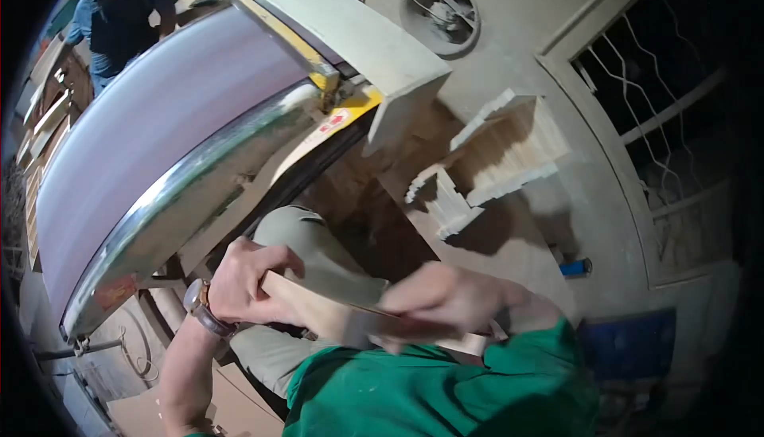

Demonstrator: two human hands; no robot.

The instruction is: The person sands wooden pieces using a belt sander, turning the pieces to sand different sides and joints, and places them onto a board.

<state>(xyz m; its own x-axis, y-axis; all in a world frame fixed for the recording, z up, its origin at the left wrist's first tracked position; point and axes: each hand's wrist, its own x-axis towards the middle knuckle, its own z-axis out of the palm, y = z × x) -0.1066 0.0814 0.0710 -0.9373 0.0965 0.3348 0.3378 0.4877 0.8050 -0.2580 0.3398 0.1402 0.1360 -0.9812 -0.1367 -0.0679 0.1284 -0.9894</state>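
Observation:
My left hand [253, 282], with a watch [199, 302] on its wrist, is closed round the end of a pale wooden piece [310, 306] held above my lap. My right hand [446, 298] is blurred by motion and closed on a dark grey block or strip [366, 328] lying against the other part of the wooden piece. What exactly the grey item is cannot be made out. Both hands are over my legs, in front of the green shirt.
A large sanding machine with a wide purple-grey belt [175, 79] stands at the left. Stacked wooden pieces [509, 146] sit on a board at the right. A wall fan [440, 13] and a barred window [660, 119] are beyond. Another person [123, 19] stands at the upper left.

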